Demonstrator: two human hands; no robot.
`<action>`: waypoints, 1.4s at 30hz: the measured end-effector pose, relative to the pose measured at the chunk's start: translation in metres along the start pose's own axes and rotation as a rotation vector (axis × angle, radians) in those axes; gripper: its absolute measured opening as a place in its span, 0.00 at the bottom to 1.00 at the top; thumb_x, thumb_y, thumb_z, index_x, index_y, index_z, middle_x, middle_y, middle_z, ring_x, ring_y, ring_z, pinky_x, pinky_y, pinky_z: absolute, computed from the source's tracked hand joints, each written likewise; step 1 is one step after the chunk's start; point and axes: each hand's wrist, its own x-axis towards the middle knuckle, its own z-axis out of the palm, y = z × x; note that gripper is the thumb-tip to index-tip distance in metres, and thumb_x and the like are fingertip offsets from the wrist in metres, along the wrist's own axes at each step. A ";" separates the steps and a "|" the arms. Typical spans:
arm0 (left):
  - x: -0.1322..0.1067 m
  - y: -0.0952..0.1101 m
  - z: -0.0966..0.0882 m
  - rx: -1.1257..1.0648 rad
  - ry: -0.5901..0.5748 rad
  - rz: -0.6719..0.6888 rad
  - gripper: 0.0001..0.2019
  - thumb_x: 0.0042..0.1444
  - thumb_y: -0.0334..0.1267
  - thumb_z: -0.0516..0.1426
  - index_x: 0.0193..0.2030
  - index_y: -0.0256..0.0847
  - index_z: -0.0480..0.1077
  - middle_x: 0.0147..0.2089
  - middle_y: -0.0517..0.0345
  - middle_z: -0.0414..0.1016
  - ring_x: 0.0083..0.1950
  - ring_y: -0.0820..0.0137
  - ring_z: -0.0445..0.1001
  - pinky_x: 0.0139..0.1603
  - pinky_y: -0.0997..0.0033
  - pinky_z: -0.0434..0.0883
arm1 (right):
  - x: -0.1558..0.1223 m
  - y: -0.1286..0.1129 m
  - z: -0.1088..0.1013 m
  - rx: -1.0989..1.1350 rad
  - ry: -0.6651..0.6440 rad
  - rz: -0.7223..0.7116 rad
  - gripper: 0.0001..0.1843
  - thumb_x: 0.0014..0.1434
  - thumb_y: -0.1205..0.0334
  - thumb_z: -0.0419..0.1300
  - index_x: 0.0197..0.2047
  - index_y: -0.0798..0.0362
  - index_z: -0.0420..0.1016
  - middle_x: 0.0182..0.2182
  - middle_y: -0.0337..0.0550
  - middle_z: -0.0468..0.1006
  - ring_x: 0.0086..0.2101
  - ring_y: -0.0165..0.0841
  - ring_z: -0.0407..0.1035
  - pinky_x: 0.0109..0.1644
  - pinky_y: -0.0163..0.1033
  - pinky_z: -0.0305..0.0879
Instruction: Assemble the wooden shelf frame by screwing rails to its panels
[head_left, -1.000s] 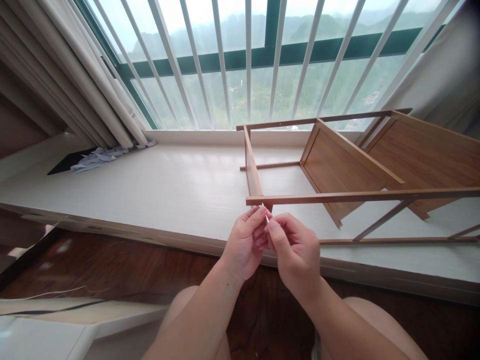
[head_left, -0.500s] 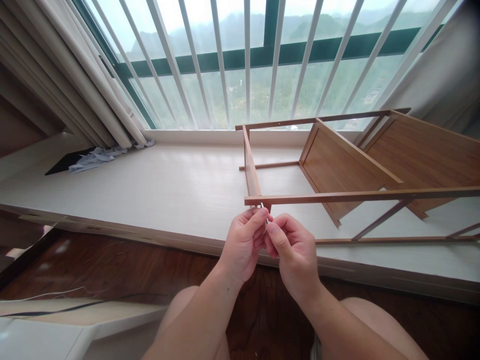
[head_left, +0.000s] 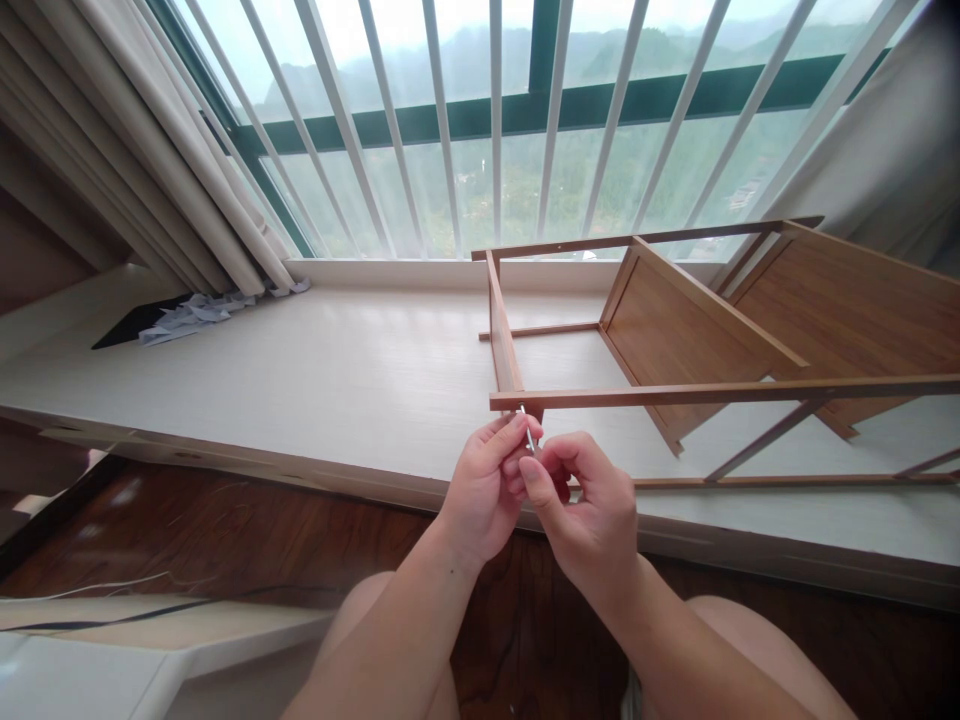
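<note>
A thin, shiny metal rod that looks like an Allen key (head_left: 529, 434) reaches up to the near left corner of a brown wooden shelf frame (head_left: 645, 396), which lies on its side. My left hand (head_left: 484, 490) is closed, its thumb and fingers pinching the rod close below the wooden bar. Curled at the rod's lower end is my right hand (head_left: 589, 500), with thumb and forefinger closed around it. The fingers partly cover that end, and the rod's tip at the wood is too small to make out.
The frame rests on a white window ledge (head_left: 337, 380), its wooden panels (head_left: 686, 330) slanting to the right. Crumpled pale strips (head_left: 191, 318) lie by the curtain (head_left: 187, 170). Behind are white window bars (head_left: 495, 130). A white piece of furniture (head_left: 97, 665) stands at lower left.
My right hand has shifted slightly down and right, its thumb lower on the rod, so more of the metal shows. My left hand and the wooden frame stay nearly where they were.
</note>
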 end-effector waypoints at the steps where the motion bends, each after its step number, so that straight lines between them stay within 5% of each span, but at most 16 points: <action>1: 0.000 0.000 0.000 -0.012 -0.005 -0.016 0.10 0.54 0.43 0.62 0.32 0.37 0.71 0.22 0.65 0.61 0.21 0.80 0.58 0.23 0.80 0.59 | 0.001 0.000 0.000 -0.024 0.003 -0.022 0.07 0.58 0.64 0.62 0.32 0.52 0.66 0.23 0.33 0.67 0.22 0.25 0.60 0.27 0.32 0.58; 7: 0.001 -0.001 0.001 -0.066 0.023 -0.023 0.09 0.54 0.41 0.62 0.32 0.36 0.72 0.23 0.64 0.64 0.24 0.79 0.64 0.30 0.78 0.67 | 0.005 0.001 0.001 -0.133 0.021 -0.094 0.08 0.57 0.62 0.63 0.31 0.52 0.66 0.22 0.34 0.66 0.23 0.26 0.59 0.28 0.33 0.58; 12: 0.001 0.000 0.001 -0.054 0.019 -0.032 0.11 0.54 0.42 0.62 0.31 0.36 0.72 0.19 0.68 0.54 0.20 0.82 0.56 0.25 0.80 0.62 | 0.007 -0.002 0.001 -0.109 0.012 -0.044 0.07 0.59 0.62 0.60 0.30 0.52 0.70 0.22 0.36 0.70 0.23 0.27 0.61 0.29 0.34 0.59; 18: 0.001 0.001 0.001 0.012 0.007 -0.019 0.13 0.53 0.45 0.63 0.30 0.36 0.70 0.17 0.70 0.50 0.17 0.83 0.52 0.17 0.83 0.55 | 0.005 -0.003 0.007 0.328 -0.024 0.235 0.14 0.64 0.57 0.54 0.29 0.54 0.71 0.21 0.37 0.68 0.23 0.28 0.62 0.26 0.33 0.61; 26: 0.001 0.000 -0.001 0.137 -0.002 0.035 0.14 0.52 0.47 0.62 0.32 0.37 0.70 0.16 0.70 0.54 0.13 0.77 0.59 0.13 0.76 0.63 | 0.002 0.005 0.011 0.658 -0.066 0.458 0.16 0.62 0.51 0.56 0.29 0.55 0.69 0.19 0.35 0.63 0.19 0.26 0.56 0.20 0.31 0.52; 34: -0.003 0.002 0.005 0.126 -0.013 0.046 0.13 0.54 0.46 0.61 0.30 0.36 0.71 0.17 0.68 0.54 0.15 0.77 0.61 0.15 0.77 0.60 | -0.002 0.004 0.008 0.583 -0.063 0.350 0.13 0.62 0.55 0.58 0.30 0.53 0.65 0.20 0.33 0.63 0.21 0.25 0.57 0.23 0.31 0.55; 42: 0.000 0.001 0.002 0.083 0.028 0.036 0.12 0.53 0.45 0.62 0.31 0.36 0.73 0.21 0.64 0.61 0.23 0.79 0.63 0.27 0.78 0.63 | -0.003 0.001 0.004 0.141 -0.004 0.140 0.08 0.60 0.60 0.60 0.32 0.52 0.66 0.24 0.35 0.68 0.24 0.26 0.61 0.27 0.32 0.59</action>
